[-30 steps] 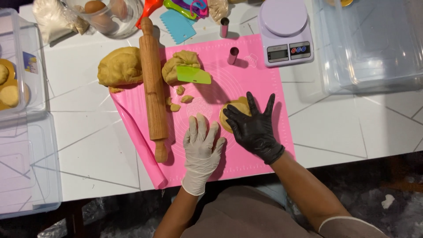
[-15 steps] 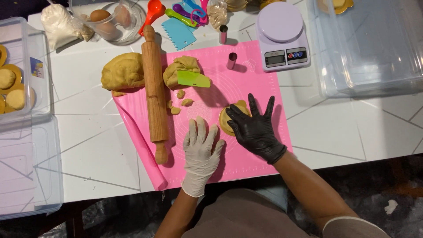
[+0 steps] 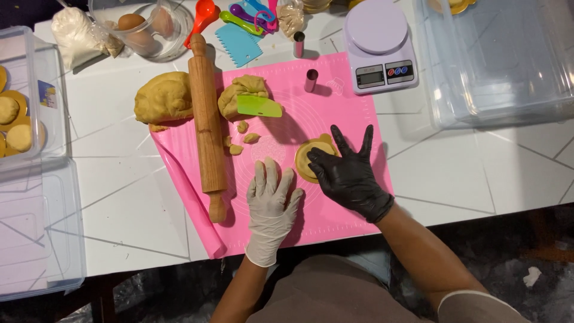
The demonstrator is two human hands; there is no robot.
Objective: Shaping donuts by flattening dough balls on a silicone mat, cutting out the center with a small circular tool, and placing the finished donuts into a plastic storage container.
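My right hand (image 3: 347, 173), in a black glove, lies flat with fingers spread, its thumb side pressing on a flattened round of dough (image 3: 308, 158) on the pink mat (image 3: 335, 107). My left hand (image 3: 272, 200), in a white glove, rests flat on the mat just left of that round, holding nothing. A wooden rolling pin (image 3: 207, 128) lies lengthwise along the mat's left side. Behind it sit a large dough lump (image 3: 162, 97) and a smaller lump (image 3: 239, 93) with a green scraper (image 3: 258, 106) on it. Small dough bits (image 3: 242, 136) lie between.
A lilac kitchen scale (image 3: 378, 42) stands at the mat's far right corner, two small metal cylinders (image 3: 310, 80) beside it. A bowl of eggs (image 3: 141, 30), coloured spoons and a blue scraper (image 3: 239, 43) sit at the back. Clear plastic boxes stand left (image 3: 24, 119) and right (image 3: 496, 60).
Both hands stay on the mat. The black-gloved hand has slid slightly right off the dough round, showing more of it.
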